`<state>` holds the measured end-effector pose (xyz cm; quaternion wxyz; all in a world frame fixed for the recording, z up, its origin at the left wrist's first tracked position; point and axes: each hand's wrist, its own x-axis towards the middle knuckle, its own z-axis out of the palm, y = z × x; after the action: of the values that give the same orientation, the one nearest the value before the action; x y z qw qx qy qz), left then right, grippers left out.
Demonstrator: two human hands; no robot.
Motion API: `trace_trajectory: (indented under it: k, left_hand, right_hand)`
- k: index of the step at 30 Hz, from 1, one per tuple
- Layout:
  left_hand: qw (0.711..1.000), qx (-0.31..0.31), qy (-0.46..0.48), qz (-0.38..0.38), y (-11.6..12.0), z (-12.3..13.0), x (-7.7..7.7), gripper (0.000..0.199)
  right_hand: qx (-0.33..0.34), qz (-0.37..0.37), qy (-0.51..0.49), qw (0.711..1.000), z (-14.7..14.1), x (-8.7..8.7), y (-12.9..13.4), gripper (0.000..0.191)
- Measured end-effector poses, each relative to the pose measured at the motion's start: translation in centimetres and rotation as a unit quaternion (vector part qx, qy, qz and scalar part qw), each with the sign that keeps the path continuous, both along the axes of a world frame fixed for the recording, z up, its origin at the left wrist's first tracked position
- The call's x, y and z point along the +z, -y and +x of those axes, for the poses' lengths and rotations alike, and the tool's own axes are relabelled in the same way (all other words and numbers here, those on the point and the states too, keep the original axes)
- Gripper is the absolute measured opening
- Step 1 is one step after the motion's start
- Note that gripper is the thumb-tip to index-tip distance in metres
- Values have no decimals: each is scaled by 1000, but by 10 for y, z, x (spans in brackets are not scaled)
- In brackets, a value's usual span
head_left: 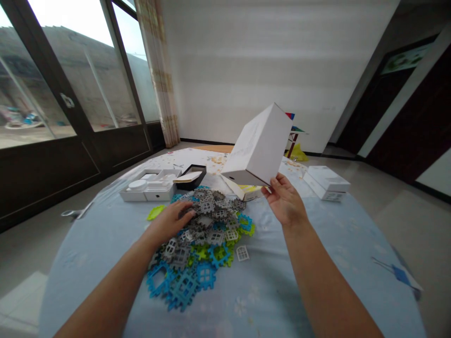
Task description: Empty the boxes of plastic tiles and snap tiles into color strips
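Observation:
My right hand (287, 199) grips the lower corner of a white cardboard box (260, 145), thumb and fingers pinching its edge. The box is tilted and raised above the table. My left hand (172, 218) lies with fingers stretched out on a heap of interlocking plastic building pieces (207, 220), mostly grey, with blue and green ones around the edges. Some grey pieces have window grids. A small white window piece (243, 253) lies apart, to the right of the heap. A green piece (155, 212) is just left of my left hand.
Behind the heap stand an open white box with compartments (146, 195), a black tray (200, 176) and a yellow-and-white box (246, 192), partly hidden. Another white box (326, 183) is at the right. Glasses or a similar blue item (401, 274) lies by the table's right edge.

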<state>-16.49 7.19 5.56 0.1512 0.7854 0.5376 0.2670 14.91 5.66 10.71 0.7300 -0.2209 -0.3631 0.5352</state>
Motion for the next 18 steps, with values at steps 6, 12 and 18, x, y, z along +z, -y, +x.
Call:
trace_trajectory:
  k: [6,12,18]
  left_hand:
    - [994,-55,-88,26,-6,23,-4,46]
    - [999,0,49,-15,-5,17,6,42]
    - [888,25,423,-179,8,35,34,51]
  right_hand:
    - [62,-102,-116,986,-3,-9,-8,13]
    - [124,-185,-195,955,-16,-14,-9,22]
    - [141,-160,-219,952,-29,-27,-16,33]
